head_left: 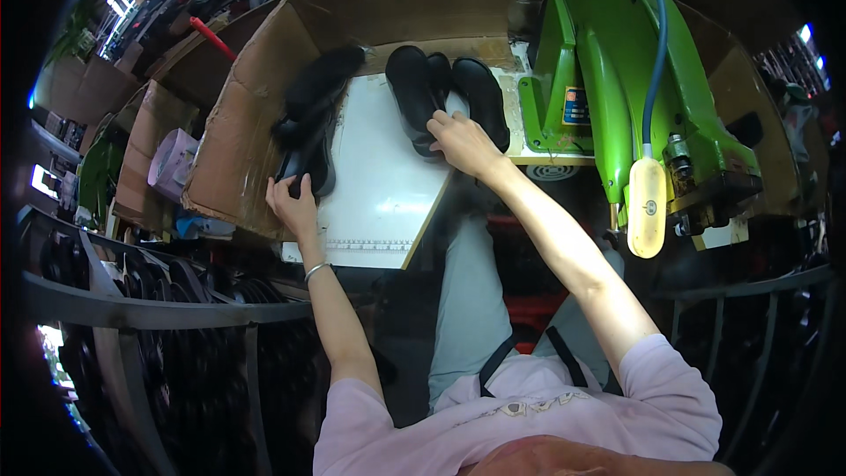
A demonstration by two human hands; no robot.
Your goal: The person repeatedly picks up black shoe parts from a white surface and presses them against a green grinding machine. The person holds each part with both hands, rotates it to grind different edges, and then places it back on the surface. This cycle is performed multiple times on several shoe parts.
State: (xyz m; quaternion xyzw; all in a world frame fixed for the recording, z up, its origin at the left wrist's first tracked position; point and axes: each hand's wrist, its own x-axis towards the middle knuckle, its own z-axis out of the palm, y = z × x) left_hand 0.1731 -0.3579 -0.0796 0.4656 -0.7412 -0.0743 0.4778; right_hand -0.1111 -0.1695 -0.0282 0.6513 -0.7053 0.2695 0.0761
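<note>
At the left of the white work board point(379, 203), my left hand point(293, 207) has its thumb and fingers round the near end of a black shoe point(323, 163). More dark shoes point(322, 79) are heaped just beyond it, blurred at their edges. My right hand point(467, 143) is closed, its fingertips at the near end of another black shoe point(410, 88) in the middle of the board. Between that one and a black shoe to its right point(482, 101), part of a further dark shoe point(438, 69) shows. My right hand's grip is partly hidden by its knuckles.
A tall green machine point(608, 79) stands at the right, with a yellow lamp point(648, 207) hanging before it. Cardboard walls point(405, 4) enclose the board's back and left. Metal rail racks point(167, 313) with dark items flank me. A pale pink container point(174, 159) sits outside the left wall.
</note>
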